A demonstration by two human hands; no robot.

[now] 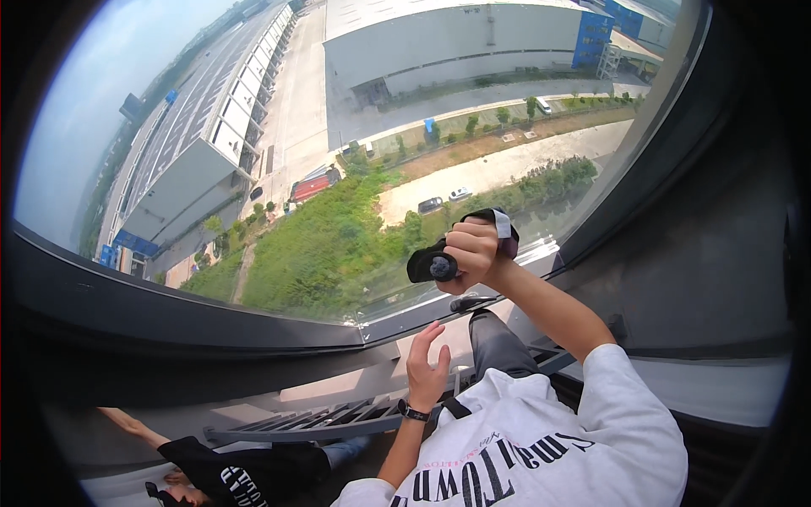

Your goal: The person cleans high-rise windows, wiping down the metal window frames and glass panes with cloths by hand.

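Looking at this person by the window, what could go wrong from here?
The black item might slip, because only the right hand grips it. The left hand is open and seems to hold nothing, so a stumble may be harder to stop. The shoe appears close to the window frame and might bump it.

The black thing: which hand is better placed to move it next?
Probably the right hand: it grips the black thing in front of the window. The left hand is open, lower in the picture and apart from it.
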